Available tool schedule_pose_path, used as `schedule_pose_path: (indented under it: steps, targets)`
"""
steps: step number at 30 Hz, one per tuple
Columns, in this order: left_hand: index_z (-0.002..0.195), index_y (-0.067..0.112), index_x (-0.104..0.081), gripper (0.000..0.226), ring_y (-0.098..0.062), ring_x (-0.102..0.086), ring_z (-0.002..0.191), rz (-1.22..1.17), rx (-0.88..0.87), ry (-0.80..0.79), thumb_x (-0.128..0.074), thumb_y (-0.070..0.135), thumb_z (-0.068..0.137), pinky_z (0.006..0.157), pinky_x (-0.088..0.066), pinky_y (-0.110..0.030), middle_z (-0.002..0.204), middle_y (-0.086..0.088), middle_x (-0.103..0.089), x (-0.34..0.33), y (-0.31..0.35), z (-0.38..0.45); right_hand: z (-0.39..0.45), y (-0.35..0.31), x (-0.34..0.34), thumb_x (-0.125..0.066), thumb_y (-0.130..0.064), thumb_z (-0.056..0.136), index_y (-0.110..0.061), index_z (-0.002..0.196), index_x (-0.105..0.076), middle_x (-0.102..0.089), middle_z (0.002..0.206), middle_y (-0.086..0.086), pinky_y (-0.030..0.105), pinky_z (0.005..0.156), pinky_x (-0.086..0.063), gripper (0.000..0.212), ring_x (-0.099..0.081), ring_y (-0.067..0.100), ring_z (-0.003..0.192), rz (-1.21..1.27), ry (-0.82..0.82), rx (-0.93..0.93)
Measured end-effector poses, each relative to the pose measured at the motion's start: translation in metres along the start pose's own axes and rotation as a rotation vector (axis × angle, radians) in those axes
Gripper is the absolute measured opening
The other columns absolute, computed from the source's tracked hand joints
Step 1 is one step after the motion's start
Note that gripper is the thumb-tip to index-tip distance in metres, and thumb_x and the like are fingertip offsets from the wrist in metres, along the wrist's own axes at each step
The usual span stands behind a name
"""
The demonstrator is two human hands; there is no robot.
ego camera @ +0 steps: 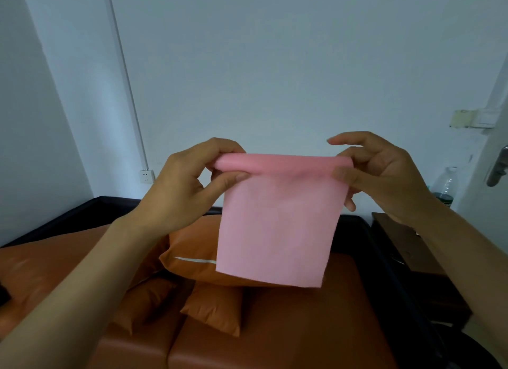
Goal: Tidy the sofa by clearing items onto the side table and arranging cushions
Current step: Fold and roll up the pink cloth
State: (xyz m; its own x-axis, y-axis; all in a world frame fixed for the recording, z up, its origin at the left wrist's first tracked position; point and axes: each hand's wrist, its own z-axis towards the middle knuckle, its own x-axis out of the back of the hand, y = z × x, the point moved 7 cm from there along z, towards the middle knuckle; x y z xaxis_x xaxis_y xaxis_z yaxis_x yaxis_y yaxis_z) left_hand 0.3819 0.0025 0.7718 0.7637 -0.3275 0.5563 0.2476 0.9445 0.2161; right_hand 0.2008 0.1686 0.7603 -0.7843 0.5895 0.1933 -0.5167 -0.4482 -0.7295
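A folded pink cloth [277,225] hangs in the air in front of me, above the orange sofa [275,341]. My left hand [189,181] pinches its top left corner between thumb and fingers. My right hand [384,173] pinches the top right corner, its index finger lifted off the cloth. Behind the cloth a large orange cushion [192,247] leans against the sofa back. A smaller orange cushion [217,308] lies on the seat below it, and another orange cushion [145,302] lies to its left.
A dark wooden side table [406,247] stands right of the sofa's dark armrest [384,272]. A clear plastic bottle [445,184] stands at its far end near a door handle [497,168]. A wall socket [146,176] sits behind the sofa.
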Motion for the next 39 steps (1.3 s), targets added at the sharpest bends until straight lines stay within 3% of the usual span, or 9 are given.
schedule_pose_path:
  steps: [4,8,13,18,21,24,30,34,39]
  targets:
    - [0.105,0.015,-0.063,0.028,-0.011,-0.056,0.081,0.024,0.012,0.003,-0.056,0.038,0.091,0.074,-0.041,-0.011,0.093,0.005,-0.062,-0.001,-0.002,0.0,0.0,0.0,-0.003,-0.078,-0.021,0.069,-0.013,0.102,-0.065,-0.065,0.086,0.004,0.026,0.041,-0.046,0.036,-0.054,0.029,0.061,-0.02,-0.045,0.048]
    - [0.114,0.025,-0.057,0.03,-0.012,-0.056,0.081,-0.005,0.064,0.004,-0.061,0.042,0.089,0.069,-0.039,-0.008,0.092,0.005,-0.063,-0.003,-0.006,-0.003,0.002,0.005,0.001,-0.079,-0.039,0.072,-0.014,0.095,-0.067,-0.065,0.079,0.008,0.026,0.042,-0.044,0.036,-0.046,0.042,0.052,-0.049,-0.008,0.027]
    - [0.113,0.031,-0.054,0.037,-0.017,-0.053,0.075,-0.055,0.054,-0.025,-0.067,0.047,0.082,0.065,-0.044,-0.016,0.094,0.008,-0.059,-0.008,-0.004,-0.003,0.001,0.009,0.001,-0.074,-0.041,0.075,-0.011,0.086,-0.067,-0.063,0.071,0.007,0.024,0.04,-0.041,0.032,-0.047,0.032,0.051,-0.032,0.008,-0.003]
    - [0.11,0.028,-0.056,0.026,-0.015,-0.059,0.085,-0.06,0.076,-0.033,-0.056,0.044,0.089,0.071,-0.047,-0.02,0.101,0.012,-0.061,-0.01,-0.008,-0.001,-0.001,0.004,-0.001,-0.074,-0.015,0.077,-0.011,0.105,-0.061,-0.062,0.074,0.003,0.026,0.041,-0.043,0.031,-0.053,0.023,0.056,-0.045,-0.012,0.032]
    - [0.11,0.029,-0.052,0.021,-0.012,-0.059,0.085,-0.088,0.104,-0.055,-0.05,0.042,0.094,0.072,-0.046,-0.013,0.097,0.012,-0.06,-0.015,-0.01,-0.002,-0.001,0.001,-0.002,-0.073,-0.005,0.074,-0.011,0.108,-0.059,-0.06,0.078,0.008,0.026,0.042,-0.044,0.037,-0.049,0.034,0.058,-0.078,-0.017,0.069]
    - [0.111,0.03,-0.049,0.015,-0.009,-0.058,0.083,-0.136,0.138,-0.077,-0.046,0.036,0.098,0.069,-0.045,-0.014,0.092,0.011,-0.059,-0.019,-0.012,-0.003,0.0,0.002,0.0,-0.078,-0.012,0.075,-0.015,0.103,-0.063,-0.061,0.083,0.012,0.024,0.043,-0.042,0.032,-0.042,0.046,0.055,-0.087,0.002,0.081]
    - [0.121,0.033,-0.041,0.037,-0.014,-0.048,0.063,-0.111,0.134,-0.077,-0.059,0.041,0.09,0.054,-0.043,-0.015,0.083,0.005,-0.052,-0.018,-0.01,-0.002,0.002,0.006,0.003,-0.076,-0.045,0.073,-0.017,0.093,-0.069,-0.066,0.074,0.003,0.025,0.04,-0.042,0.035,-0.044,0.039,0.051,-0.071,0.035,0.032]
    - [0.113,0.029,-0.046,0.027,-0.018,-0.056,0.074,-0.09,0.108,-0.076,-0.051,0.045,0.093,0.063,-0.046,-0.029,0.09,0.004,-0.059,-0.018,-0.013,-0.001,0.004,0.004,0.001,-0.077,-0.043,0.072,-0.016,0.092,-0.069,-0.066,0.073,0.002,0.026,0.04,-0.043,0.034,-0.049,0.038,0.052,-0.076,0.025,0.037]
    - [0.111,0.028,-0.047,0.024,-0.017,-0.057,0.079,-0.102,0.128,-0.086,-0.047,0.045,0.094,0.066,-0.046,-0.02,0.092,0.009,-0.059,-0.021,-0.016,-0.001,0.004,0.004,-0.003,-0.079,-0.032,0.072,-0.015,0.104,-0.064,-0.066,0.087,0.0,0.025,0.044,-0.046,0.039,-0.05,0.04,0.057,-0.111,-0.016,0.065]
